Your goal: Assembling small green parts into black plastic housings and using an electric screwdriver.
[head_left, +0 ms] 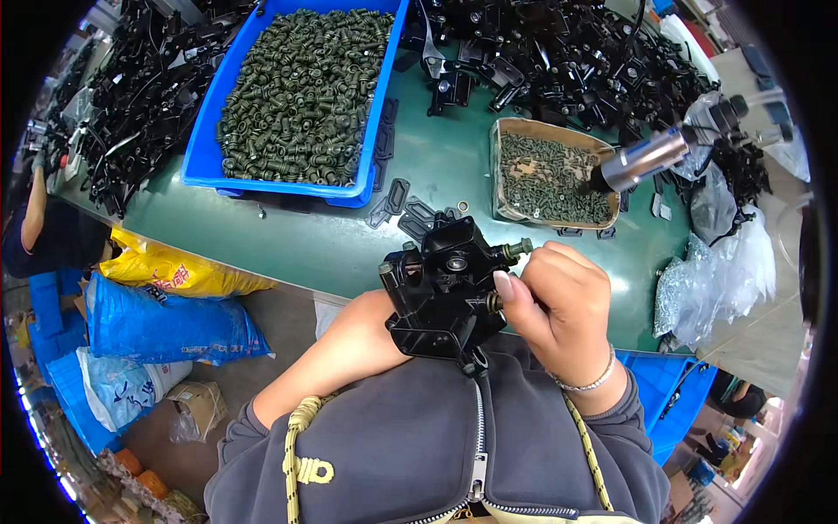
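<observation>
A black cast metal part (443, 288) with ports and a small olive-green fitting at its top right is held close to my chest. My left hand (377, 325) grips it from underneath and behind, mostly hidden by the part. My right hand (559, 301) pinches a small fitting against the part's right side with thumb and fingers; a bead bracelet circles that wrist. A cardboard box (502, 166) of small green screws sits just beyond on the green table (314, 236).
A blue bin (202, 148) full of olive-green rubber pieces stands at the back left. Heaps of black metal parts (576, 52) cover the table's far side. A silver power driver (646, 157) hangs at right. Clear plastic bags (724, 271) lie right; yellow and blue sacks (166, 306) lie on the floor at left.
</observation>
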A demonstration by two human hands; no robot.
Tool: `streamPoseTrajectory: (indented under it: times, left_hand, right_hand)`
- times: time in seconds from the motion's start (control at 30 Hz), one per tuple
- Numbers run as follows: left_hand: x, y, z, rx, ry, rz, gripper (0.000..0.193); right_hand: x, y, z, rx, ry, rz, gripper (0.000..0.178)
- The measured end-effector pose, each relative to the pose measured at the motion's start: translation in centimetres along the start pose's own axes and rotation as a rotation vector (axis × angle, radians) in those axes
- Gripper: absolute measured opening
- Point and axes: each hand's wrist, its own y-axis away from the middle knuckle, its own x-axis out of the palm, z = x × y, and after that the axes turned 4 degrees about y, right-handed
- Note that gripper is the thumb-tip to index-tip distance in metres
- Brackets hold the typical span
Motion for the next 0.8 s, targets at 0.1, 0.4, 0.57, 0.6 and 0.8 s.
streamPoseTrajectory:
  times: [0.1,0.4,0.57,0.6,0.8]
  left_hand:
    - [0.0,0.0,0.0,0.012,-0.015,0.003,0.038]
    - [-0.2,-0.1,0.3,0.051,-0.098,0.019,0.036]
    - [0.5,-0.5,2.2,0.084,-0.135,0.096,0.040]
    - [0.5,-0.7,1.8,0.088,-0.142,0.110,0.040]
    - [0.4,-1.8,-0.3,0.068,0.072,0.258,0.047]
  right_hand:
    - [0.3,0.5,-0.9,-0.020,-0.056,0.037,0.032]
    - [0.2,0.9,-1.7,-0.182,-0.241,-0.104,0.029]
    - [-0.7,-0.1,-1.1,-0.197,0.033,-0.038,0.031]
    - [-0.7,-0.2,-1.6,-0.212,0.000,-0.015,0.031]
    - [-0.3,1.6,-3.9,-0.241,-0.306,-0.075,0.028]
